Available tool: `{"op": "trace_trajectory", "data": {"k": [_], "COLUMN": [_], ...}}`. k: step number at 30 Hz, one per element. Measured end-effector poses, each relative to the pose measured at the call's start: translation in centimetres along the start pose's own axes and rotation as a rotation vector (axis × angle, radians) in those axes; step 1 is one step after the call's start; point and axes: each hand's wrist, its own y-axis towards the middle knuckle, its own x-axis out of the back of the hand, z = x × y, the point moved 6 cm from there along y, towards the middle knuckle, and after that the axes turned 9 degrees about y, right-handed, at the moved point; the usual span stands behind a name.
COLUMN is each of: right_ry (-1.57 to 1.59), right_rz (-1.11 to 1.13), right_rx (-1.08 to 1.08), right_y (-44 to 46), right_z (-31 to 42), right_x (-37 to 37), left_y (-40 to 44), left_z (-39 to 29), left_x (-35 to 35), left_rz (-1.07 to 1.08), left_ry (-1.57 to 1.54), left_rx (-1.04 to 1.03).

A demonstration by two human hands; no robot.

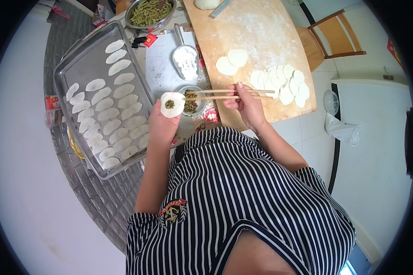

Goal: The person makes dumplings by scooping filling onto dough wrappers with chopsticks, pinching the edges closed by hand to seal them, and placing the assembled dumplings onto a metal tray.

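On my left hand (164, 128) lies a round dumpling wrapper (165, 110), held from below and at its edge, with a small heap of green and brown filling (170, 104) in its middle. My right hand (248, 107) is closed on a pair of wooden chopsticks (218, 97). Their tips point left and reach the wrapper's right edge, passing over a bowl of filling (202, 108). Rows of folded dumplings (108, 114) lie on a large metal tray (143, 87) to the left. Overlapping flat wrappers (280, 80) rest on the wooden board (261, 27) to the right.
A metal scoop of flour (186, 62) lies beyond the bowl. At the far left stands a metal bowl of green pods (150, 14). A dough lump (207, 3) and a knife-like blade (220, 8) sit on the board's far end. A wooden chair (337, 34) stands right.
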Motion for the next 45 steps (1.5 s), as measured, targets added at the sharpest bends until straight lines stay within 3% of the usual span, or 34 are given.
{"op": "trace_trajectory", "data": {"k": [4,13,15,16,18,19,20,22,25,29,31,32,34,39,41,45], "right_ry": [-0.198,0.032,-0.276,-0.279,-0.651,-0.561,-0.560,-1.079,-1.035,-0.949,-0.877,-0.876,-0.840,-0.797,-0.675,-0.639], "right_rz": [-0.175,-0.185,-0.131,-0.130,0.076,0.114,0.110,0.508,0.675,0.688,0.665,0.665,0.675,0.709,0.709,0.631], "right_rx": [-0.142,-0.375,-0.567,-0.568,-0.294,-0.133,-0.131,0.832,0.804,0.758,0.768,0.769,0.738,0.810,0.747,0.735], "right_y": [2.6,3.2,1.3,0.5,-0.7,-1.6,-1.7,-3.7,-3.3,-3.1,-3.3,-3.5,-3.7,-4.4,-4.7,-5.5], "right_z": [-3.9,-8.3,-7.7,-6.9,-4.1,-2.8,-1.7,3.5,4.1,4.4,4.6,4.7,4.6,4.8,4.7,6.3], "right_x": [1.3,2.6,2.6,1.7,-1.6,-3.5,-4.7,-10.6,-11.6,-11.5,-11.7,-12.0,-12.8,-13.8,-13.8,-14.8], "left_y": [-0.6,-2.6,-3.0,-3.3,-3.7,-3.9,-4.0,-4.6,-5.2,-6.6,-7.4,-7.7,-8.9,-9.3,-9.4,-11.2], "left_z": [-0.7,-1.6,-1.7,-1.7,-1.6,-1.3,-1.2,-0.7,-0.1,-0.3,-0.4,-0.5,-0.2,-0.3,-0.6,-1.6], "left_x": [-0.3,-2.7,-3.3,-3.9,-4.9,-5.4,-5.8,-7.3,-8.8,-10.1,-9.9,-10.1,-11.7,-12.4,-12.0,-14.6], "left_rz": [0.030,0.100,0.110,0.119,0.136,0.152,0.154,0.290,0.244,0.270,0.328,0.328,0.557,0.560,0.592,0.628], "left_ry": [0.032,0.037,0.078,0.124,0.133,0.145,0.148,0.132,0.184,0.280,0.766,0.766,0.983,1.143,1.341,1.435], "left_rx": [0.019,0.022,0.028,0.040,0.079,0.119,0.123,0.196,0.240,0.234,0.102,0.102,0.139,-0.021,-0.044,-0.170]}}
